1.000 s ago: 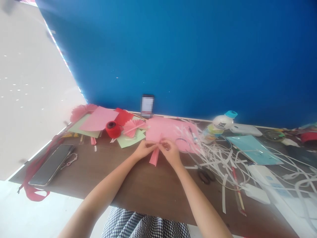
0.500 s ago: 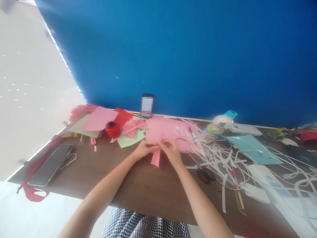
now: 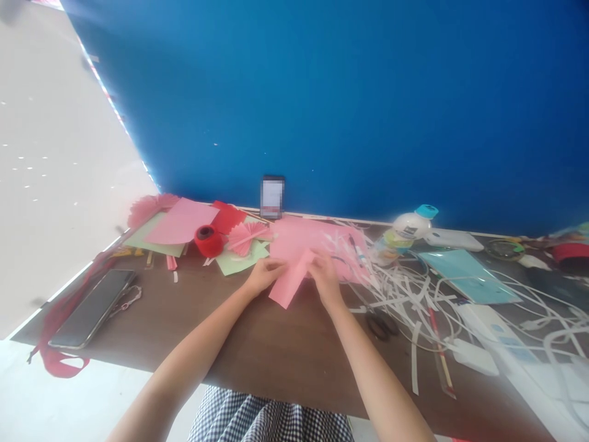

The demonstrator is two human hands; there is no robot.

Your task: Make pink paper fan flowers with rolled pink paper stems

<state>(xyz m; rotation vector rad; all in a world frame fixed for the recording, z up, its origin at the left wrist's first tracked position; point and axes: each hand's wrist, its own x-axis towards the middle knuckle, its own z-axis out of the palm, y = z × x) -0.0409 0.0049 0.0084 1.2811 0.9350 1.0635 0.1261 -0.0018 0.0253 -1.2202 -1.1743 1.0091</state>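
Note:
Between my hands is a narrow folded strip of pink paper (image 3: 291,282), its broad side tilted up and its lower end toward me. My left hand (image 3: 267,274) pinches its left edge. On the right edge, near the upper end, the bent fingers of my right hand (image 3: 323,273) grip the same strip. Behind it a larger pink sheet (image 3: 294,232) lies flat on the table. A pleated pink paper fan (image 3: 247,237) rests on green paper (image 3: 237,261) to the left of my hands.
A red roll (image 3: 208,240) and a pink sheet (image 3: 184,221) are at the back left, a phone (image 3: 94,307) at the left. To the right are white strips and cables (image 3: 414,288), scissors (image 3: 381,324), a bottle (image 3: 405,230) and a blue packet (image 3: 469,276). A smaller phone (image 3: 272,196) leans on the blue wall.
The pink strip has turned from nearly edge-on to showing its broad side, slanting up to the right. My hands have moved apart along it.

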